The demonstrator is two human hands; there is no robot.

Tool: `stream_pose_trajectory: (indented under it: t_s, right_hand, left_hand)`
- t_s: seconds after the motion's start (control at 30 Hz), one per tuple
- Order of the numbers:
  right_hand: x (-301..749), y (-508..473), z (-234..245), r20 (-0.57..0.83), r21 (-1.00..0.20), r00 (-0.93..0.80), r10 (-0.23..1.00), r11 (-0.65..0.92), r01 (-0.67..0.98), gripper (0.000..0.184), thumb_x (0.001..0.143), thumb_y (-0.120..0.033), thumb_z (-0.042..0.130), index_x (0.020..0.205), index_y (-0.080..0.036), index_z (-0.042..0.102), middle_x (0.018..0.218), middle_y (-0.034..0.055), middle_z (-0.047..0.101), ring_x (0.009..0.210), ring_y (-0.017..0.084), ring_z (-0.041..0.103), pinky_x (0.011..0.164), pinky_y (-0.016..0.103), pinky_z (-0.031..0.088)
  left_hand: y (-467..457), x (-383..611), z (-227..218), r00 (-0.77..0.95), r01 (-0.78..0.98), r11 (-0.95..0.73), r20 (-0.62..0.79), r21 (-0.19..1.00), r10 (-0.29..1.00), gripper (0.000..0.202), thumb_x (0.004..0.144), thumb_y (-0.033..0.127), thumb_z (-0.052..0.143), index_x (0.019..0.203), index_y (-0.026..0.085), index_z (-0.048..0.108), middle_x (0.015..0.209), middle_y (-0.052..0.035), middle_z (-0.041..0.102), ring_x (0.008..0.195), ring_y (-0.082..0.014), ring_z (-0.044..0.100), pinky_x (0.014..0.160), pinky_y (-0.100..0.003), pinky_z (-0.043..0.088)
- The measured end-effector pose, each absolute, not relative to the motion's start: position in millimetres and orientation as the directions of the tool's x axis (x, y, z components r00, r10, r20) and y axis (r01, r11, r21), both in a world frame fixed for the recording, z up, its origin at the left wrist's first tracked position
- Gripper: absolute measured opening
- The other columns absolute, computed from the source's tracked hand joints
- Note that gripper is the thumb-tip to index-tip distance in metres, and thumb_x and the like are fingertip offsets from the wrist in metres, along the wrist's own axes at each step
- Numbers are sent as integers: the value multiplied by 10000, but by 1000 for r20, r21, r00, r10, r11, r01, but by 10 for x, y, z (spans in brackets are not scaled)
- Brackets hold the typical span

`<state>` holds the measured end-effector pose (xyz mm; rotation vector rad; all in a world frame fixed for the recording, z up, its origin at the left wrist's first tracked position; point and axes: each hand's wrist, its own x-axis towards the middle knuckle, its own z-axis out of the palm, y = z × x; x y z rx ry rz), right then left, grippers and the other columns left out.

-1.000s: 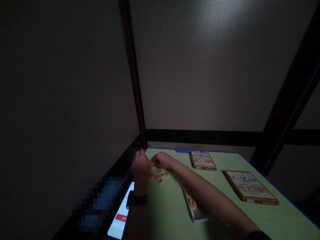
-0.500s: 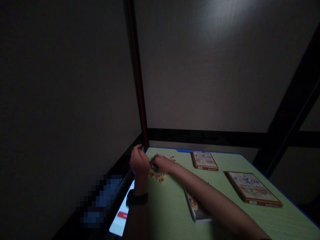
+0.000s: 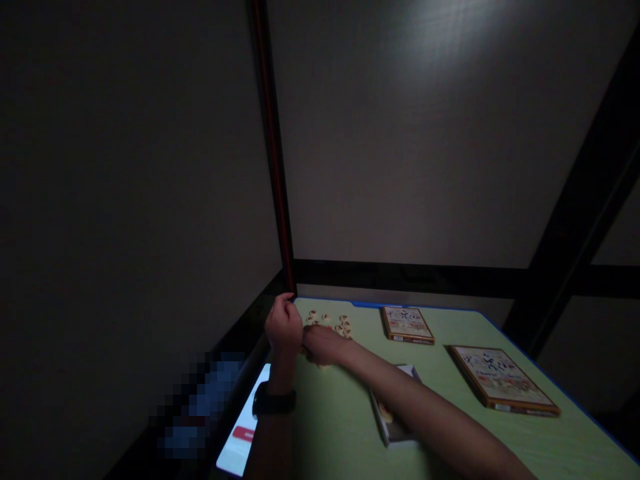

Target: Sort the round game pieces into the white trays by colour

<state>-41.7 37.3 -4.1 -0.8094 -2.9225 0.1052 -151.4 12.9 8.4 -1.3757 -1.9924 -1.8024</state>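
Several round xiangqi pieces (image 3: 343, 326) with painted characters lie at the far left of the green table. My right hand (image 3: 323, 343) reaches across to them, knuckles up, covering some. Its fingers are curled together and point left; whatever is in them is hidden. Just left of it, above the table edge, my left hand (image 3: 283, 325) is raised with curled fingers, a black watch (image 3: 274, 402) on its wrist. What it holds, if anything, does not show. Under my right forearm an open shallow box (image 3: 384, 421) holds at least one piece and is partly covered.
Two flat printed game boxes lie on the right side, a farther box (image 3: 407, 324) and a nearer box (image 3: 503, 377). The green table (image 3: 330, 427) has a blue rim. A lit screen (image 3: 243, 427) is at lower left. Walls rise behind and left.
My right hand has moved down and slightly toward me over the pieces, uncovering several behind it. My left hand stays raised, slightly farther right. The right forearm has lowered, showing more of the open box.
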Motion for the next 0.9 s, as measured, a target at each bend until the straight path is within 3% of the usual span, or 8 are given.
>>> stream_pose_trajectory:
  t_s: [0.1, 0.2, 0.27, 0.33, 0.4, 0.5, 0.73, 0.9]
  right_hand:
    - [-165, 316, 114, 166, -141, -820, 547, 837, 529, 365, 788, -112, 634, 1143, -117, 546, 1124, 162, 670, 957, 244, 651, 748, 287, 462]
    - [265, 220, 228, 332, -299, -749, 573, 817, 493, 265, 886, -159, 547, 1142, -166, 478, 1036, 100, 670, 894, 205, 629, 738, 282, 443]
    - [574, 139, 233, 433, -376, -678, 594, 803, 463, 178, 926, -174, 481, 1103, -187, 464, 979, 82, 663, 832, 190, 611, 723, 284, 431]
    - [838, 48, 182, 490, -392, -627, 606, 795, 463, 173, 930, -176, 455, 1102, -189, 455, 971, 89, 659, 811, 187, 603, 715, 287, 428]
    - [1034, -48, 107, 503, -399, -594, 627, 779, 484, 202, 921, -181, 464, 1123, -183, 460, 975, 96, 666, 810, 191, 609, 710, 289, 436]
    - [1237, -183, 20, 492, -470, -536, 687, 727, 500, 256, 930, -219, 484, 1183, -177, 489, 986, 96, 690, 813, 192, 634, 721, 296, 465]
    - [1663, -374, -94, 424, -626, -461, 780, 620, 473, 207, 888, -165, 530, 1020, -191, 688, 991, 72, 740, 897, 199, 677, 812, 311, 502]
    - [1758, -489, -169, 360, -595, -575, 734, 656, 464, 229, 812, -67, 548, 926, -189, 706, 949, 68, 692, 882, 187, 647, 783, 283, 493]
  left_hand:
    - [135, -1432, 99, -567, 608, -157, 565, 778, 600, 242, 807, 145, 454, 892, 198, 674, 850, -53, 713, 848, -211, 654, 801, -300, 462]
    - [137, -1265, 96, -442, 417, -190, 381, 889, 812, 181, 786, 136, 481, 808, 189, 653, 819, -45, 686, 811, -191, 627, 758, -283, 454]
    - [117, -1108, 68, -183, 183, -141, 175, 973, 967, 133, 811, 189, 513, 791, 180, 644, 771, -35, 662, 721, -162, 595, 662, -255, 435]
    - [75, -938, 17, 141, -24, -31, 34, 999, 990, 164, 839, 314, 575, 814, 167, 645, 747, -27, 642, 647, -131, 557, 580, -227, 387]
    - [20, -782, -44, 339, -128, 22, 23, 992, 941, 274, 804, 426, 665, 823, 153, 645, 730, -13, 617, 609, -100, 515, 547, -209, 340]
    - [-56, -621, -115, 425, -176, 7, 69, 984, 903, 338, 730, 445, 765, 815, 134, 661, 724, -1, 596, 606, -77, 480, 552, -204, 327]
    - [-114, -577, -117, 424, -235, 20, 84, 972, 902, 420, 658, 386, 851, 977, 162, 694, 993, -75, 693, 879, -171, 649, 812, -291, 491]
    - [-116, -598, -117, 432, -239, 26, 82, 971, 898, 498, 584, 363, 906, 961, 152, 659, 1018, -84, 701, 977, -230, 686, 943, -380, 509]
